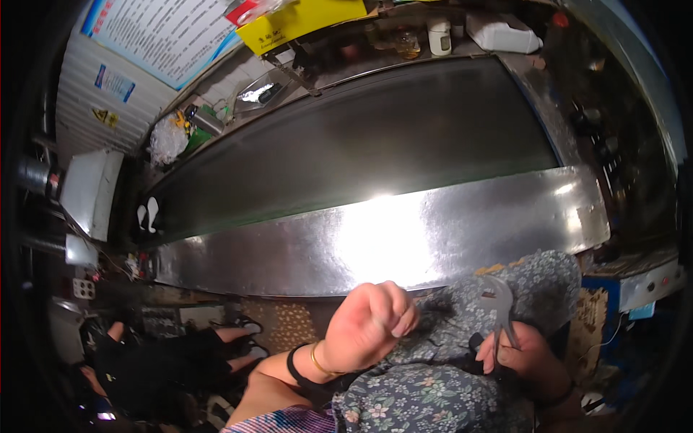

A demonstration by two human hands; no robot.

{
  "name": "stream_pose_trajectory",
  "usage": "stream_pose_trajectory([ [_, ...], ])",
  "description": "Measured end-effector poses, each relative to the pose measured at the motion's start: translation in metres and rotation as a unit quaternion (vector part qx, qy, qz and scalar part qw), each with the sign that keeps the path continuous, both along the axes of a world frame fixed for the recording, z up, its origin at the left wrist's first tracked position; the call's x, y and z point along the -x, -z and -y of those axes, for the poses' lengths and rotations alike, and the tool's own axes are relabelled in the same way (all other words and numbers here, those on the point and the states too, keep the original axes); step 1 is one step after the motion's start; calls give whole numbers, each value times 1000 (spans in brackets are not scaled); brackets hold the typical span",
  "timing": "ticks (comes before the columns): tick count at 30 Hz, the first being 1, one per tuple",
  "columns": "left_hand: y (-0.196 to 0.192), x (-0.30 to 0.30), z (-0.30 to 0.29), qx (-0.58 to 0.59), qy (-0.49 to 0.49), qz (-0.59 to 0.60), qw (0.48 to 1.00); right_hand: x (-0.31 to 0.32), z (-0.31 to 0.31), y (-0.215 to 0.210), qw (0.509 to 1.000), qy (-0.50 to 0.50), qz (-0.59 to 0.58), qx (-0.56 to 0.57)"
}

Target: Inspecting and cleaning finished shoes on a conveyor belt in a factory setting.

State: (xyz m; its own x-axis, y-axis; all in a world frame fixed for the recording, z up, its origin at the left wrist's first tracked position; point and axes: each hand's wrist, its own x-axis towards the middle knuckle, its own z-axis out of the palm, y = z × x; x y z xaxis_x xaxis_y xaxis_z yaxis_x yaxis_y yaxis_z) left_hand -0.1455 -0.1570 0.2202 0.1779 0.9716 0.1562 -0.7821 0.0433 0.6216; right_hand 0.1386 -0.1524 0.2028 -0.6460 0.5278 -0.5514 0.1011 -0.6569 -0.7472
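My left hand [370, 325] is raised in front of the near steel ledge, its fingers curled into a fist. Whatever may be inside the fist is hidden. A gold bangle and a black band circle that wrist. Lower right, my right hand [525, 353] is closed around grey metal pincers [503, 312]. Their curved jaws point up and away from me, over the floral apron [426, 393] on my lap. A small dark piece shows beside the right fingers; I cannot tell what it is.
A dark conveyor belt [361, 137] runs behind the shiny steel ledge [289, 252]. Two white sole-shaped pieces [151, 214] lie at its left end. A white jug [503, 34] and a yellow box [303, 25] stand along the far side. Another person [166, 361] is at lower left.
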Motion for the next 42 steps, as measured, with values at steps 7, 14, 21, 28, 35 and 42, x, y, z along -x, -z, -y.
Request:
stream_pose_trajectory([
  [7,1,-11,-8,59,51,179,981,17,2,-32,979,-46,-140,-143],
  [14,0,-17,9,-51,-60,33,996,35,13,-17,963,-95,-193,-161],
  [21,3,-16,23,-156,-154,-98,971,40,18,-11,926,-122,-213,-288],
  [28,-7,-11,23,-297,-208,-255,896,36,18,-16,898,-111,-205,-373],
  [35,-9,-16,23,-332,-267,-233,874,41,17,-18,887,-96,-230,-390],
  [42,-15,-18,23,-348,-259,-294,852,44,25,-8,884,-59,-242,-395],
])
